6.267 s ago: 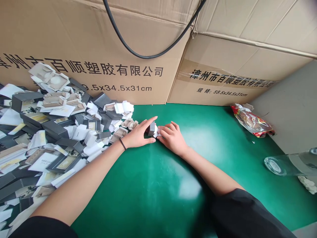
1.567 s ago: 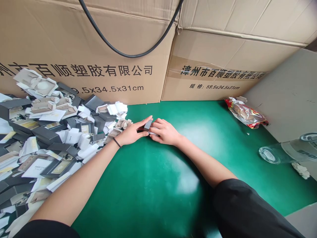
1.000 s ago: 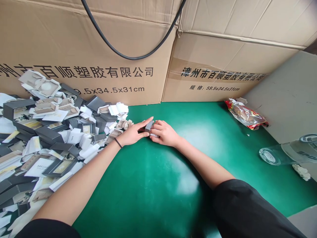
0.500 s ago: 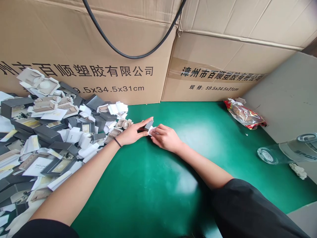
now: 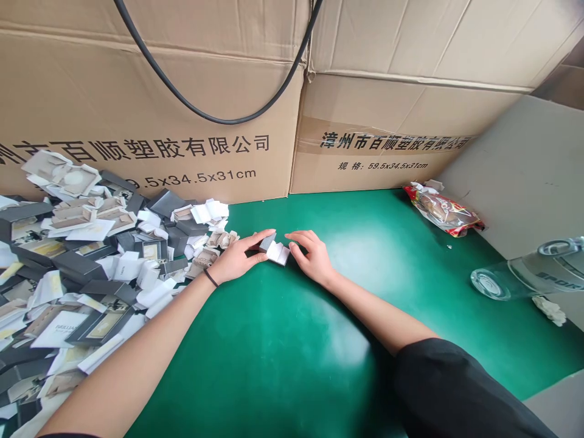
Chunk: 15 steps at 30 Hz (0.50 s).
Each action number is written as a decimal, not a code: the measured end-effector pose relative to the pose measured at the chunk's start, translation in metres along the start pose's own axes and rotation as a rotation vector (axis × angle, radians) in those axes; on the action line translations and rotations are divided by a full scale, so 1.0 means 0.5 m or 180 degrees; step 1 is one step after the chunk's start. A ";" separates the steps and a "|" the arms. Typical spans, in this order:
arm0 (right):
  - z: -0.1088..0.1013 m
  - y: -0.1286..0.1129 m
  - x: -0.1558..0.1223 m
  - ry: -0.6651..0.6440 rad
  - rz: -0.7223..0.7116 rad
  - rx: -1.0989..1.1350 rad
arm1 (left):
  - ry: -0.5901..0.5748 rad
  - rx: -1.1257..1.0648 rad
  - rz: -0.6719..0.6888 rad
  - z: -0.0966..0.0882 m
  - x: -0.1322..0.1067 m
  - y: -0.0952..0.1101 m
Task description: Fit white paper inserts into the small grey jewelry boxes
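A small dark grey box [image 5: 277,253] with a folded white insert in it rests on the green tabletop [image 5: 255,340], its lid tilted up on the left. My left hand [image 5: 237,258] grips the lid side between thumb and fingers. Just right of the box is my right hand [image 5: 312,255], fingers apart and curved, holding nothing. Its fingertips are close to the white insert; I cannot tell if they touch it.
Grey boxes and white paper inserts form a large pile [image 5: 86,267] on the left. Cardboard cartons [image 5: 219,79] stand behind, a black cable [image 5: 232,120] hanging before them. A red food packet [image 5: 442,210] and a clear bottle [image 5: 515,277] lie at the right.
My right hand has let go of the white insert and drawn slightly right, fingers now apart. The box's white inside now shows. The whole view has shifted slightly.
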State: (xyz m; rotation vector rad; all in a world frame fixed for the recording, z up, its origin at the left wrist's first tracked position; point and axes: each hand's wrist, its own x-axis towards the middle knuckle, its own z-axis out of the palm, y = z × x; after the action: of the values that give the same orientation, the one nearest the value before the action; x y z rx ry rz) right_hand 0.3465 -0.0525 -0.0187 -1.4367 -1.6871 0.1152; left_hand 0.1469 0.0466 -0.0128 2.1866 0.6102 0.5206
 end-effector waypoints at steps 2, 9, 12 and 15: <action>0.000 0.007 0.005 0.0000 0.0031 -0.0094 | 0.0200 0.0174 0.0145 0.004 -0.004 0.003; 0.001 0.004 0.000 -0.0498 -0.0426 -0.0498 | 0.0798 0.0621 0.0635 0.024 -0.008 0.027; -0.002 0.003 0.000 -0.0781 -0.0554 -0.0652 | 0.0685 0.0796 0.0736 0.027 -0.005 0.029; -0.001 0.005 0.000 -0.0876 -0.0535 -0.0665 | 0.0660 0.0836 0.0726 0.028 -0.004 0.028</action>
State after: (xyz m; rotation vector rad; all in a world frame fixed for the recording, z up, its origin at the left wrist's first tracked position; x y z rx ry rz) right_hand 0.3488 -0.0516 -0.0199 -1.4748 -2.0901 0.0457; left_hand 0.1566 0.0294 -0.0105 2.4872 0.5665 0.8358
